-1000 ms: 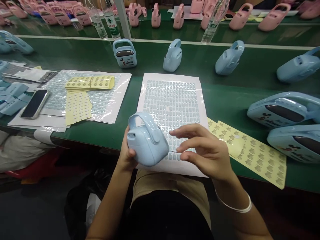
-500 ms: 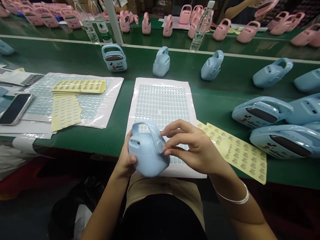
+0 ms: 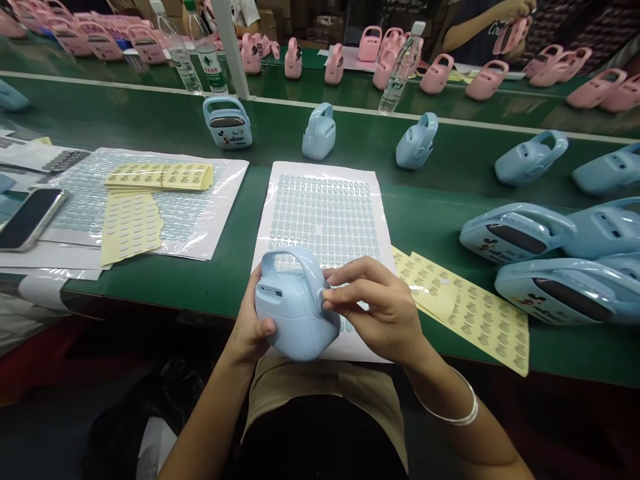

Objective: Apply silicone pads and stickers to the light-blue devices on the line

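A light blue speaker-like device [image 3: 295, 317] with a loop handle is tilted above the table's front edge, its slotted side facing me. My left hand [image 3: 250, 320] grips it from the left, thumb on the near face. My right hand [image 3: 377, 307] is at its right side, thumb and fingertips pressed together against the round handle joint; anything small between them is hidden. Beneath and beyond the device lies a white sheet [image 3: 320, 207] with rows of small clear stickers. Yellow sticker sheets [image 3: 470, 313] lie right of it.
Several blue devices [image 3: 517, 233] stand at the right, others in a row behind, one [image 3: 227, 123] showing its printed front. At left are sticker sheets [image 3: 227, 200] and a phone [image 3: 33, 217]. Bottles [image 3: 400, 70] and pink devices [image 3: 487, 80] stand further back, near another person's arm [image 3: 475, 30].
My right hand's fingers have drawn closer together at the handle joint. The device has tilted slightly. The blue devices behind have shifted a little left, and the view has tipped slightly.
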Motion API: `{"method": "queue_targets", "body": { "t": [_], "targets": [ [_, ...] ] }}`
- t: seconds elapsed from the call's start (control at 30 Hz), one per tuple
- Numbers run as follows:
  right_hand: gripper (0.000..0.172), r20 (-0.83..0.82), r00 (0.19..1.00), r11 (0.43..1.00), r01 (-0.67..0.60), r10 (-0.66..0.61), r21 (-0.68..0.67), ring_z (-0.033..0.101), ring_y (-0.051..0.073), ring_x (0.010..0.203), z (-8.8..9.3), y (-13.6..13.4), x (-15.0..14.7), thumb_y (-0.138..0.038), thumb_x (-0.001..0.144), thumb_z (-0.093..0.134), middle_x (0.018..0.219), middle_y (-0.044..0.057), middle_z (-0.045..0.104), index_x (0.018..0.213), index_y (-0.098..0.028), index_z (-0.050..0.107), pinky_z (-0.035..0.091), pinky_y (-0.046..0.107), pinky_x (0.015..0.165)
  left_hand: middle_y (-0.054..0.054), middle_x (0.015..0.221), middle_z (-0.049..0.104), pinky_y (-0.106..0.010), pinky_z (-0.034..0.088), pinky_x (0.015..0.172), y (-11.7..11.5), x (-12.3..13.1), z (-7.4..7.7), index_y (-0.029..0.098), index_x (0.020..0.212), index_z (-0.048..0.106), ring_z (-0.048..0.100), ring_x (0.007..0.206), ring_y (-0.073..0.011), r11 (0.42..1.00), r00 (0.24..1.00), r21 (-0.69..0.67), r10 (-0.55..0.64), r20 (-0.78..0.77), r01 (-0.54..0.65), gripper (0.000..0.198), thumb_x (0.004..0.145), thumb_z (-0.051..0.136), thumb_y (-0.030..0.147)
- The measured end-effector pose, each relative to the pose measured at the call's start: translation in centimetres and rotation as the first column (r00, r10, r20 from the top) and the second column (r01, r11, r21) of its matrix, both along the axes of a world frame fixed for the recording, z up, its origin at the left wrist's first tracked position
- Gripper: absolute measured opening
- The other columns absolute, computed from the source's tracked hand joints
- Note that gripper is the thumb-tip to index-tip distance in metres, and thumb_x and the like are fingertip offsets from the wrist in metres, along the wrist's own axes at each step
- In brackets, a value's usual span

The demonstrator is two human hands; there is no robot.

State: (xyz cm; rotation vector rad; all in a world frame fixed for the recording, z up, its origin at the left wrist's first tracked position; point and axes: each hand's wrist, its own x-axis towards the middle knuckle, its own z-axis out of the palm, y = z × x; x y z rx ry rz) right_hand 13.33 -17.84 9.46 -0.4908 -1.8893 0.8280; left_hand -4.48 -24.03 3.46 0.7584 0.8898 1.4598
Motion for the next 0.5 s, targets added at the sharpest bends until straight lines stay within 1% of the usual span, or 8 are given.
{"method": "queue_targets", "body": {
  "t": [0.13, 0.17, 0.23, 0.3, 0.37, 0.43, 0.47, 0.5],
  "targets": [
    [0.015, -0.05, 0.999, 0.999, 0.015, -0.017, -0.036, 0.065, 0.014, 0.089, -0.3, -0.3, -0.2, -0.007, 0.077, 0.065, 0.083, 0.0, 0.055, 0.083, -0.021, 0.066, 0.059, 0.028, 0.082, -0.013, 0.115, 0.058, -0.046, 0.048, 0.086, -0.1, -0.4, -0.2, 0.025, 0.13, 0.036, 0.056, 0.106, -0.0347, 0.999, 0.997, 0.016, 0.045, -0.066, -0.044, 0.1, 0.046, 0.082, 0.054],
    [0.018, -0.066, 0.998, 0.997, 0.011, -0.017, -0.079, 0.064, 0.014, 0.089, -0.4, -0.3, -0.3, -0.008, 0.077, 0.065, 0.085, 0.0, 0.054, 0.088, -0.022, 0.066, 0.058, 0.029, 0.082, -0.012, 0.114, 0.058, -0.046, 0.049, 0.085, -0.1, -0.4, -0.2, 0.025, 0.129, 0.037, 0.057, 0.104, -0.0342, 0.998, 0.995, 0.026, 0.058, -0.082, -0.056, 0.099, 0.045, 0.082, 0.054],
    [0.032, -0.118, 0.993, 0.971, -0.039, 0.011, -0.237, 0.063, 0.013, 0.09, -0.8, -0.3, -0.3, -0.011, 0.076, 0.068, 0.095, 0.0, 0.054, 0.102, -0.028, 0.063, 0.057, 0.029, 0.079, -0.012, 0.115, 0.057, -0.045, 0.049, 0.085, -0.2, -0.6, -0.1, 0.026, 0.128, 0.038, 0.058, 0.103, -0.0339, 0.997, 0.991, 0.042, 0.074, -0.11, -0.07, 0.098, 0.045, 0.082, 0.053],
    [0.046, -0.197, 0.978, 0.889, -0.151, 0.07, -0.432, 0.061, 0.013, 0.092, -1.2, -0.1, -0.2, -0.016, 0.072, 0.072, 0.105, 0.0, 0.053, 0.112, -0.033, 0.056, 0.055, 0.029, 0.08, -0.011, 0.117, 0.056, -0.044, 0.048, 0.086, -0.3, -0.7, 0.1, 0.027, 0.127, 0.039, 0.057, 0.104, -0.0342, 0.996, 0.989, 0.048, 0.08, -0.124, -0.075, 0.098, 0.044, 0.083, 0.052],
    [0.054, -0.265, 0.952, 0.743, -0.289, 0.156, -0.603, 0.059, 0.014, 0.096, -1.7, 0.1, -0.3, -0.024, 0.067, 0.078, 0.114, 0.001, 0.053, 0.113, -0.034, 0.052, 0.053, 0.031, 0.083, -0.01, 0.118, 0.055, -0.043, 0.048, 0.087, -0.4, -0.9, 0.2, 0.028, 0.127, 0.04, 0.056, 0.106, -0.0341, 0.996, 0.988, 0.048, 0.085, -0.13, -0.079, 0.098, 0.042, 0.085, 0.049],
    [0.063, -0.296, 0.929, 0.592, -0.371, 0.224, -0.716, 0.056, 0.017, 0.103, -2.2, 0.2, -0.5, -0.034, 0.062, 0.081, 0.12, 0.004, 0.052, 0.116, -0.034, 0.049, 0.051, 0.034, 0.086, -0.009, 0.117, 0.056, -0.042, 0.048, 0.087, -0.3, -1.1, 0.2, 0.028, 0.126, 0.041, 0.056, 0.105, -0.0336, 0.996, 0.988, 0.053, 0.083, -0.128, -0.076, 0.1, 0.039, 0.087, 0.045],
    [0.068, -0.297, 0.923, 0.545, -0.385, 0.246, -0.745, 0.055, 0.019, 0.107, -2.5, 0.3, -0.7, -0.039, 0.061, 0.081, 0.124, 0.006, 0.05, 0.119, -0.034, 0.047, 0.05, 0.036, 0.088, -0.009, 0.116, 0.057, -0.042, 0.048, 0.086, -0.3, -1.0, 0.2, 0.028, 0.126, 0.042, 0.056, 0.105, -0.0333, 0.997, 0.99, 0.045, 0.072, -0.118, -0.067, 0.099, 0.039, 0.087, 0.045],
    [0.072, -0.289, 0.922, 0.529, -0.385, 0.257, -0.756, 0.053, 0.02, 0.111, -2.6, 0.5, -0.9, -0.042, 0.061, 0.08, 0.127, 0.007, 0.049, 0.123, -0.034, 0.044, 0.048, 0.038, 0.091, -0.009, 0.114, 0.057, -0.042, 0.049, 0.086, -0.3, -0.9, 0.2, 0.028, 0.126, 0.042, 0.057, 0.104, -0.033, 0.998, 0.994, 0.027, 0.052, -0.095, -0.05, 0.097, 0.041, 0.086, 0.046]
  ]
}}
